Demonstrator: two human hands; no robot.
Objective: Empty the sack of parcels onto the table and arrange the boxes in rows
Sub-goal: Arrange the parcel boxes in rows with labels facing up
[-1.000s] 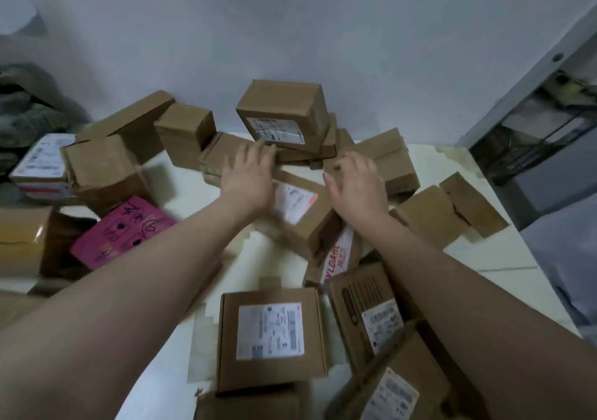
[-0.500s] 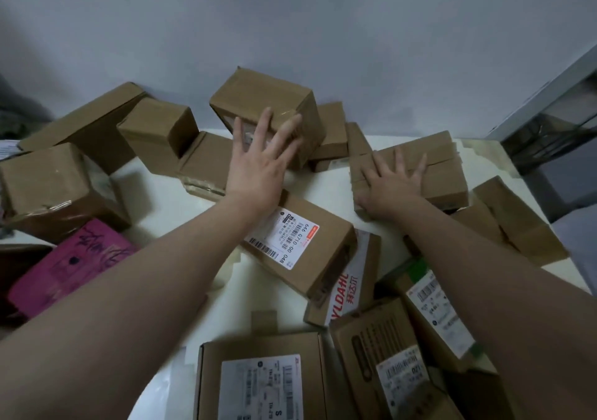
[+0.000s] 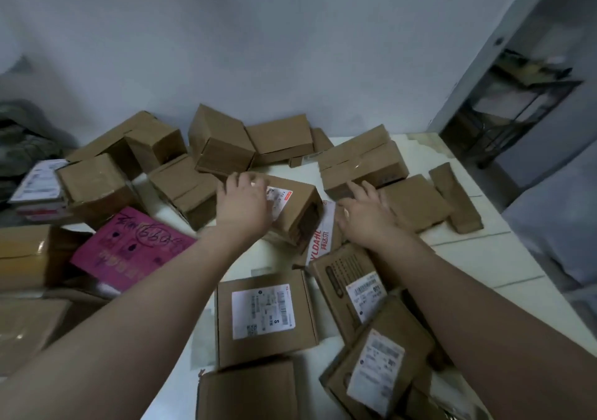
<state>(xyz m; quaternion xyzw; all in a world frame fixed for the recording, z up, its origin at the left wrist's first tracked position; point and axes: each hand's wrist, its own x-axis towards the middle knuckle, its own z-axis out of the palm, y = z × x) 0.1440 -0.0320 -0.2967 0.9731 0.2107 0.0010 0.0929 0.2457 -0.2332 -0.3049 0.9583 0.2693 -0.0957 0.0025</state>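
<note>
Nearest the person, a flat brown cardboard box with a white label (image 3: 266, 316) and a tilted brown labelled carton (image 3: 374, 358) to its right lay at odd angles on the white table (image 3: 484, 258). A pink printed parcel (image 3: 129, 245) lay to the left. In the middle, the left hand (image 3: 245, 203) had its grip curled over the far edge of a brown box with a red-edged label (image 3: 297, 209), holding it. The right hand (image 3: 365, 213) reached with a wide, empty grip toward a low stack of brown boxes (image 3: 361, 164). Farther off, plain brown cartons (image 3: 223, 141) sat jumbled against the wall. The emptying looked done, since parcels covered the table and no sack could be picked out. The rows seemed barely begun.
</note>
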